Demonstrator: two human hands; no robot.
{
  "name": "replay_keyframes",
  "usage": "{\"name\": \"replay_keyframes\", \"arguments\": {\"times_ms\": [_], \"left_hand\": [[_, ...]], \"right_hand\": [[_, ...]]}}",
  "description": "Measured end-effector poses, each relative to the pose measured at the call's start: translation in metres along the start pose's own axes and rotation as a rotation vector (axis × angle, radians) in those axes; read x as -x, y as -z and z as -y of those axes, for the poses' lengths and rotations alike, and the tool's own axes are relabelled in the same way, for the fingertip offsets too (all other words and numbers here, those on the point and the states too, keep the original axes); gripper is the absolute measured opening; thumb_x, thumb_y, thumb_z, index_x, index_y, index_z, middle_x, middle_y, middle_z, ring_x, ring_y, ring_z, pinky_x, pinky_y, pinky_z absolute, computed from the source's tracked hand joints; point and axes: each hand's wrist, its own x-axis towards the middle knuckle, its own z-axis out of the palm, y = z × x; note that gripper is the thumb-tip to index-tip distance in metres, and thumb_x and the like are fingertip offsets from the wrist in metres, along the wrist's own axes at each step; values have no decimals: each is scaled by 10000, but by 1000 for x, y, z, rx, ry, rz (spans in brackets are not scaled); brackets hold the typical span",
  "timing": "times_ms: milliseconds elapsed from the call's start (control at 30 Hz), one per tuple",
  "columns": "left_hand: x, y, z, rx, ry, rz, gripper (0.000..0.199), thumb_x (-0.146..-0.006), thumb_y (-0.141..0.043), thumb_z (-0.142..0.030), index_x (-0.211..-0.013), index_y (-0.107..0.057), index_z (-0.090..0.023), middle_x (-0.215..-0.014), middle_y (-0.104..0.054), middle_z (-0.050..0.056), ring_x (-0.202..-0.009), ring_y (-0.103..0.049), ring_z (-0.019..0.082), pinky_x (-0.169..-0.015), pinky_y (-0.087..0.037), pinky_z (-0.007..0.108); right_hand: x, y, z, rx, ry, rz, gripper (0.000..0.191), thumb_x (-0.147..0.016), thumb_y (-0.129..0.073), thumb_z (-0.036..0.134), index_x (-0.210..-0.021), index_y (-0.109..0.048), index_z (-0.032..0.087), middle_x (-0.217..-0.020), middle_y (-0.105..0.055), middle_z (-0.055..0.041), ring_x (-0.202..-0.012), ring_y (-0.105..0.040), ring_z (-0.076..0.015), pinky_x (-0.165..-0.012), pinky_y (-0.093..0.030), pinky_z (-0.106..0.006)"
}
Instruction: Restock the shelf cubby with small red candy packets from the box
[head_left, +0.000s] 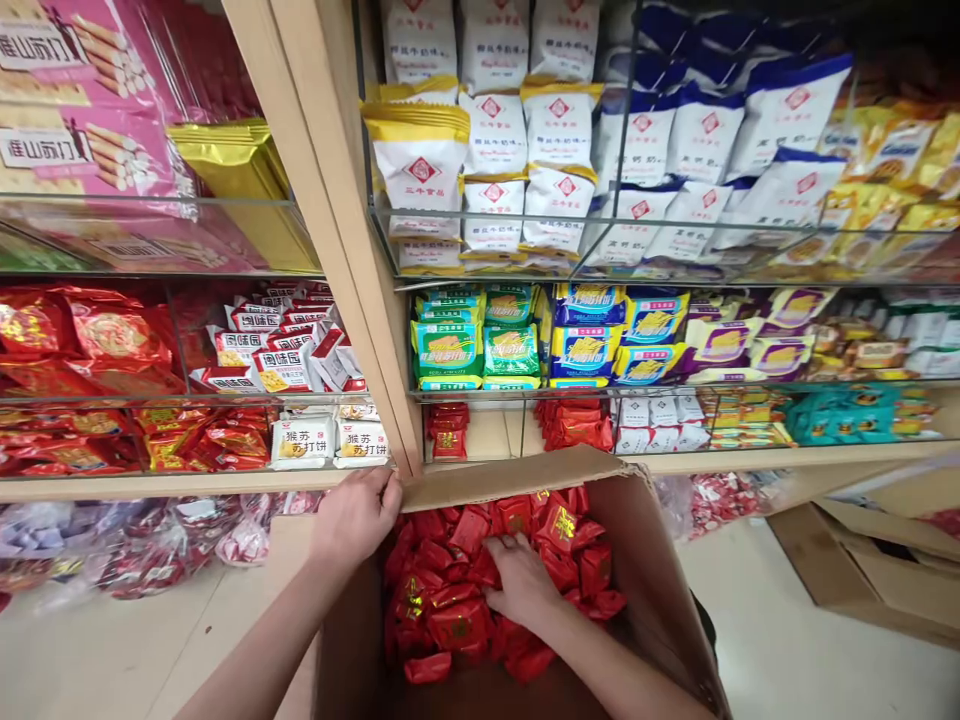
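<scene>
Where red packets lie: heaped in the carton, pointing every way, long axes unaligned.
Left hand: clamped on the carton's rim.
Right hand: among packets; cannot tell its grip, fingertips partly hidden.
Cut off: the carton's near end.

left grip curled, right grip palm-down

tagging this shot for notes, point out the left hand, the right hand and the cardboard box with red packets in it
Left hand [358,515]: head view, back of the hand.
Right hand [525,582]: head view, back of the hand.
Cardboard box [654,575]: head view, right inner wall.
</scene>
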Motion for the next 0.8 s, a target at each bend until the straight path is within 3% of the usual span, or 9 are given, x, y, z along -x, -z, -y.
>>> {"name": "replay_keyframes", "arguments": {"times_ms": [133,233,267,300,367,467,533,667,800], "left_hand": [[14,3,-7,105,-51,-40,288,-833,-309,-296,-788,-585,-221,-745,-640,26,-752,-585,176,-687,-443,288],[45,-4,-31,261,-164,-58,268,-837,-313,-294,-935,-552,-223,-900,-619,51,-903,-549,185,-814,-428,330],[56,-9,-42,443,-226,-81,256,-825,-352,-290,-986,-530,-203,-967,-594,77,-966,-518,201,-860,-406,358],[67,-15,-55,614,-213,-62,270,-820,-378,-282,-1049,-493,-196,-1028,-564,87,-1020,-484,209,-892,-384,379],[84,-30,-78,849,-36,111,311,-809,-418,-313,-1094,-468,-199,-1056,-545,76,-1040,-472,214,-914,-363,392],[97,-51,-101,1015,145,220,236,-803,-421,-374,-881,-546,-190,-838,-597,32,-838,-558,193,-780,-447,324],[100,-62,-106,1021,182,185,237,-790,-434,-399,-748,-540,-191,-706,-574,4,-696,-553,168,-686,-462,282],[99,-70,-101,1033,270,84,263,-763,-461,-429,-668,-517,-190,-623,-544,-14,-608,-526,146,-606,-459,245],[97,-71,-97,1058,314,41,308,-738,-473,-476,-666,-549,-187,-610,-598,0,-581,-562,152,-549,-482,233]], "right_hand": [[13,14,-5,-216,-26,-57,333,-652,-474,195,-982,-503,155,-938,-583,-83,-911,-516,-200,-815,-397,-324],[31,22,-2,-925,-215,-95,183,-727,-390,258,-893,-436,194,-839,-572,-30,-723,-563,-160,-660,-461,-319],[37,25,2,-1211,-284,-107,165,-726,-405,276,-875,-417,204,-811,-568,-16,-672,-563,-155,-615,-465,-321],[43,27,6,-1453,-334,-118,170,-718,-434,289,-867,-406,211,-795,-568,-5,-641,-562,-152,-590,-465,-322],[52,30,17,-1711,-382,-122,202,-711,-491,317,-863,-414,210,-771,-579,-1,-624,-565,-150,-579,-460,-314],[57,32,30,-1705,-404,-136,265,-731,-515,397,-885,-473,185,-760,-596,-20,-643,-566,-154,-590,-447,-292],[57,29,31,-1517,-375,-189,292,-738,-510,441,-865,-522,179,-756,-600,-23,-660,-556,-152,-606,-434,-273],[54,19,24,-1138,-260,-287,336,-764,-449,483,-680,-551,174,-701,-595,-20,-699,-533,-154,-663,-410,-251],[53,13,23,-1185,-304,-261,412,-787,-357,533,-666,-530,179,-677,-608,-23,-672,-555,-159,-618,-418,-243]]}}
